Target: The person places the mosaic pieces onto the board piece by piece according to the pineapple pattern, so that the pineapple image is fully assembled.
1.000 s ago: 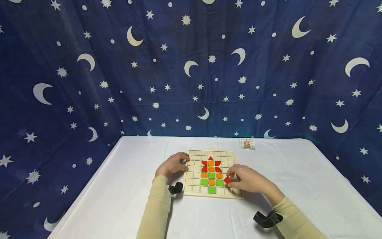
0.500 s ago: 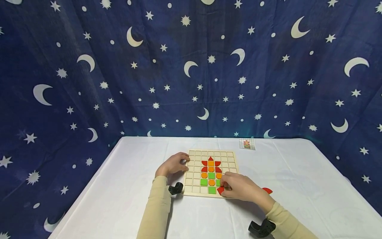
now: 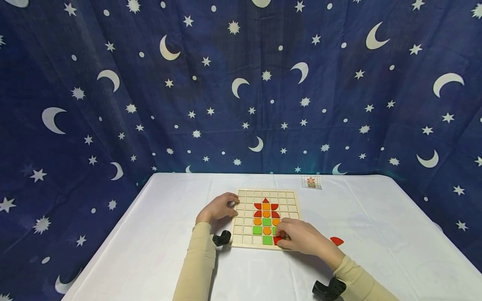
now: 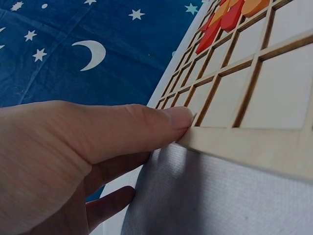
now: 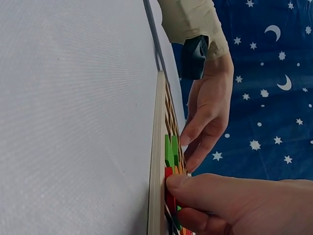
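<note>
In the head view a wooden grid board (image 3: 241, 229) lies on the white table, with red, orange and green tiles forming a figure. My right hand (image 3: 303, 237) pinches a red square tile (image 3: 277, 240) between thumb and fingers, at the bottom row beside a green square tile (image 3: 267, 240). In the right wrist view the thumb lies on this red tile (image 5: 169, 188), just inside the board's rim. My left hand (image 3: 218, 207) rests at the board's left edge. The left wrist view has its thumb (image 4: 146, 126) touching the rim, other fingers lower down beside the board.
A loose red quarter-round tile (image 3: 336, 241) lies on the table right of the right hand. Toward the back stands a small pattern card (image 3: 311, 182) with a coloured figure on a grid. A blue star-and-moon curtain (image 3: 226, 104) hangs behind the table (image 3: 180, 184).
My right hand has carried the red square tile left and nearer, down to the bottom row, where it now lies straighter. The loose red tile has come into sight. The left hand stays put.
</note>
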`<state>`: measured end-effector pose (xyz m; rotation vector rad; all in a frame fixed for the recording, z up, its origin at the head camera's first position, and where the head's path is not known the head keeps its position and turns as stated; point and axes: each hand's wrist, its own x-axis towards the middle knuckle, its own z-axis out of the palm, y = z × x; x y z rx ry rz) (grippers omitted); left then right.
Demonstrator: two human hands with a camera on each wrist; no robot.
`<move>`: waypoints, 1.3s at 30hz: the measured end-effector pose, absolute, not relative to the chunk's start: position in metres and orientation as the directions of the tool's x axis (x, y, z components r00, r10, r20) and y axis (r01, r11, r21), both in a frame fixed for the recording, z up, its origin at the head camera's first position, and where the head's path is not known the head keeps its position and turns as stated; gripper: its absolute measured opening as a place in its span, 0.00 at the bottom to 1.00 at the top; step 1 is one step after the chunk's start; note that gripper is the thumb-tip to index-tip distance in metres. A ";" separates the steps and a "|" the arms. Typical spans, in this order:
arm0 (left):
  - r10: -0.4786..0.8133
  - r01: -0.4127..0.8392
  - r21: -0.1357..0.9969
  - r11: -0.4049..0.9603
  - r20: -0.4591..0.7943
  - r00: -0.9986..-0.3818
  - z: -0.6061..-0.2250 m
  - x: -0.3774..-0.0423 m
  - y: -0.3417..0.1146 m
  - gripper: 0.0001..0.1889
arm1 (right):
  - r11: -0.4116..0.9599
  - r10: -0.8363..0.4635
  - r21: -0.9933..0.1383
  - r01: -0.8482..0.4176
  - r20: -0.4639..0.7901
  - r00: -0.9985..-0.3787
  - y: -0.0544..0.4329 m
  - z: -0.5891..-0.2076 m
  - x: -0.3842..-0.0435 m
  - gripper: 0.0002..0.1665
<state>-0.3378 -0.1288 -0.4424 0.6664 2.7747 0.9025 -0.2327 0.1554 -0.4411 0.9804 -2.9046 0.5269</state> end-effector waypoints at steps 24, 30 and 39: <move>0.435 0.342 0.592 0.730 -0.017 -0.900 -0.439 -0.334 -0.128 0.22 | 0.739 -0.559 -0.390 -0.549 0.099 -0.823 0.197 -0.411 -0.244 0.11; 0.431 0.340 0.588 0.734 -0.016 -0.902 -0.440 -0.335 -0.127 0.22 | 0.777 -0.508 -0.414 -0.474 0.032 -0.861 0.256 -0.394 -0.247 0.19; 0.454 0.378 0.576 0.725 0.012 -0.891 -0.443 -0.337 -0.128 0.21 | 0.788 -0.491 -0.517 -0.335 -0.198 -0.848 0.311 -0.410 -0.243 0.17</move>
